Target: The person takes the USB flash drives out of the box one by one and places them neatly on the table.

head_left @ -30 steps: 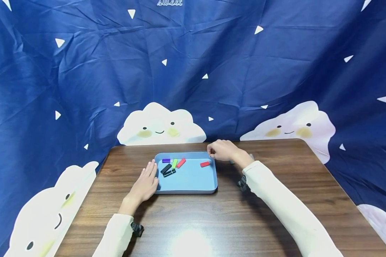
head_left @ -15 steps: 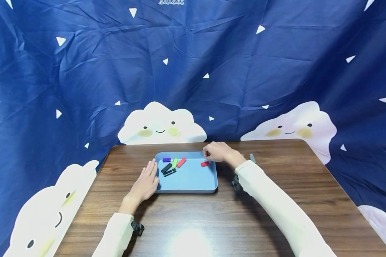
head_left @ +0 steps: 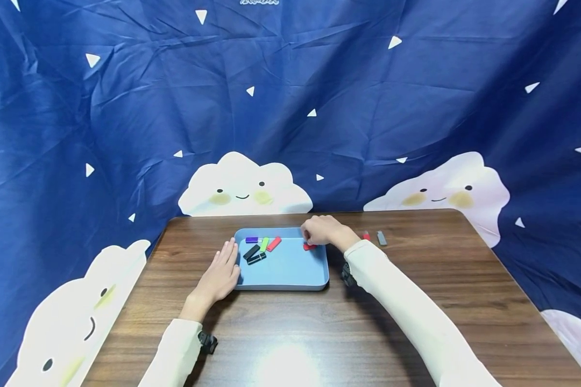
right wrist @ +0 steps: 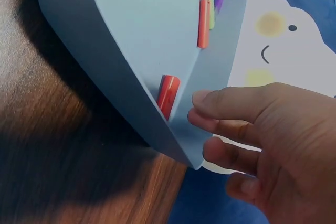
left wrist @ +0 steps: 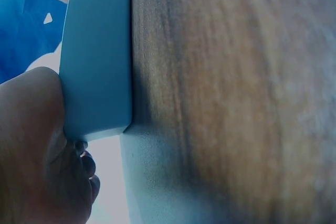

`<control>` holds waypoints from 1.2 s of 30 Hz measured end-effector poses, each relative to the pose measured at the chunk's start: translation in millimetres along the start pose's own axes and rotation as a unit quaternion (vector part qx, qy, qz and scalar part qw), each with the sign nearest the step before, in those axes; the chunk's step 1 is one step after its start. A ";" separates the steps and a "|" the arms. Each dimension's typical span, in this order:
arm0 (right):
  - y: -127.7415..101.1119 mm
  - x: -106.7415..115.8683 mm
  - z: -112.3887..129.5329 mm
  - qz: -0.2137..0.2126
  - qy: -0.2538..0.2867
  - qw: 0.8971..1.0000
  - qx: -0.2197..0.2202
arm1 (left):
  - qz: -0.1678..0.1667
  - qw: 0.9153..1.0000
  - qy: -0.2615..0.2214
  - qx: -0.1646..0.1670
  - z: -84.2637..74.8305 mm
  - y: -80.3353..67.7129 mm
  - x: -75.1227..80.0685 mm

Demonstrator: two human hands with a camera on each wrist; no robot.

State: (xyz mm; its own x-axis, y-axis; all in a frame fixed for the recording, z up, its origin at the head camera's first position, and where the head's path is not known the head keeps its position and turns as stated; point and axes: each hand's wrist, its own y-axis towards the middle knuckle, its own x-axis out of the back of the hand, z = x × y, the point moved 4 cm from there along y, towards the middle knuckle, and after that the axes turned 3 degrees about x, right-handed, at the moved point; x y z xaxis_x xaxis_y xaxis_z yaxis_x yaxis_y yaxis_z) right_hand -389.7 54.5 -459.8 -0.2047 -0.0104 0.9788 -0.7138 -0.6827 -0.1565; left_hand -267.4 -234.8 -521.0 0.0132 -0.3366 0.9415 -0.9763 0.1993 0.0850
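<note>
The right hand (head_left: 321, 231) hovers over the blue tray's (head_left: 290, 284) far right corner, fingers (right wrist: 231, 103) loosely curled and holding nothing; the red stick (head_left: 310, 246) lies just below them, crosswise. The left hand (head_left: 220, 277) rests flat against the tray's left wall

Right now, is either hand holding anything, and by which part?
Nothing is held. The left hand rests flat against the blue tray; the right hand hovers, fingers curled, over it.

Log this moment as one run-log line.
left hand: flat against blue tray left wall | right hand: over tray's far right corner, above red stick, holding nothing | table beyond: grey stick
</note>
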 end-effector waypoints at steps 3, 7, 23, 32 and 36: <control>1.7 -1.4 2.9 -0.002 -0.014 1.000 0.001 | -0.001 1.000 -0.002 -0.003 -0.5 -0.4 0.5; 4.0 -7.6 4.8 -0.001 -0.034 0.999 0.005 | 0.000 1.000 0.000 -0.003 0.6 -0.4 0.2; 16.3 -24.6 22.2 0.011 -0.041 0.999 0.022 | -0.006 1.000 0.010 -0.003 -0.3 0.7 -1.5; 13.7 -17.1 34.9 0.012 -0.022 0.999 0.037 | -0.004 1.000 0.008 0.001 -1.1 0.3 -0.2; 12.8 -13.0 31.4 0.016 -0.032 0.999 0.018 | 0.000 1.000 0.008 0.004 -0.5 0.8 -0.1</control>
State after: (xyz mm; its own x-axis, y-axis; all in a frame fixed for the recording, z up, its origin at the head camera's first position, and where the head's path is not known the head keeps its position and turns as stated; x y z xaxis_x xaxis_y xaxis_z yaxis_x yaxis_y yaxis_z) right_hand -375.2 22.9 -470.4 -0.1833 -0.0791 0.9799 -0.6827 -0.7069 -0.1848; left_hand -268.0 -234.1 -520.9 0.0169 -0.3225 0.9464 -0.9779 0.1921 0.0829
